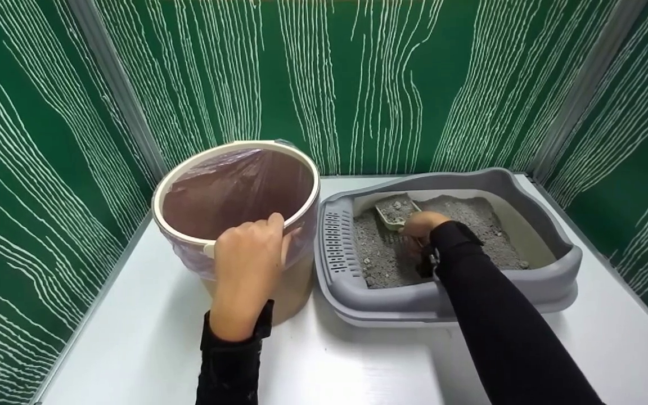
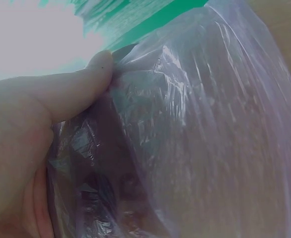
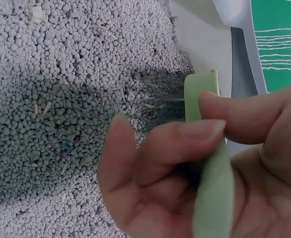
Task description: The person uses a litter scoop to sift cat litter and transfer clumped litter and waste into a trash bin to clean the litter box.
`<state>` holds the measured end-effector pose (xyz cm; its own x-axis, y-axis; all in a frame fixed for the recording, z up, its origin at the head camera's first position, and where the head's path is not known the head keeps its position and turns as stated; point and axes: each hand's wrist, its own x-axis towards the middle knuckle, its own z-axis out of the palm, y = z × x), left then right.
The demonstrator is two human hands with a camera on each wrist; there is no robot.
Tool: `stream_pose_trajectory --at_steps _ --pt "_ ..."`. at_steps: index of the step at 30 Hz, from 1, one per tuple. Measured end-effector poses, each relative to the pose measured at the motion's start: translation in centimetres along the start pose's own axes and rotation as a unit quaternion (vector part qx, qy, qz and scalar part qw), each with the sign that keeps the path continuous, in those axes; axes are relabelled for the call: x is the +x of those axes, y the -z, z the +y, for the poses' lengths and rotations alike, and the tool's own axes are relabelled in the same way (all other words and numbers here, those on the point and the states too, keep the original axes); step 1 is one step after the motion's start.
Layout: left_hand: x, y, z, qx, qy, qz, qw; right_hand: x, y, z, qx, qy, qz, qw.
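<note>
My left hand (image 1: 250,264) grips the near rim of a round trash can (image 1: 296,292), whose thin plastic liner bag (image 1: 301,247) folds over the edge. The left wrist view shows the thumb pressed against the clear, crinkled bag (image 2: 200,124). My right hand (image 1: 422,225) is inside the grey litter box (image 1: 408,301). Its fingers curl round the pale green handle of a litter scoop (image 3: 212,198). The scoop's head (image 1: 381,216), loaded with grey litter, sits at the back left of the box. Grey pellet litter (image 3: 61,124) spreads below the hand.
Both containers stand side by side on a white table (image 1: 358,371), the trash can at left. A slotted ledge (image 1: 338,242) forms the litter box's left side. Green panels (image 1: 380,84) with white wavy lines enclose the table at the back and sides.
</note>
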<state>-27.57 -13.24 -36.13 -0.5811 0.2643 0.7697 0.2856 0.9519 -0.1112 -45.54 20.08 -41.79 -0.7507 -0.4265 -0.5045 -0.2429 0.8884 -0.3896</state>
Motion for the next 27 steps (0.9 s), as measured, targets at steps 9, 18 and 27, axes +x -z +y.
stream_pose_trajectory --at_steps 9,18,27 --pt "0.1 0.1 0.2 0.004 0.0 -0.003 1.0 -2.0 0.4 1.8 0.021 -0.044 0.031 0.9983" --pt "-0.2 0.4 -0.3 0.001 0.005 -0.007 1.0 -1.7 -0.7 1.6 0.023 -0.049 0.093 0.9942" --pt "0.0 0.3 0.1 -0.005 0.007 -0.017 0.9998 -2.0 -0.9 1.8 0.071 -0.046 0.092 0.9922"
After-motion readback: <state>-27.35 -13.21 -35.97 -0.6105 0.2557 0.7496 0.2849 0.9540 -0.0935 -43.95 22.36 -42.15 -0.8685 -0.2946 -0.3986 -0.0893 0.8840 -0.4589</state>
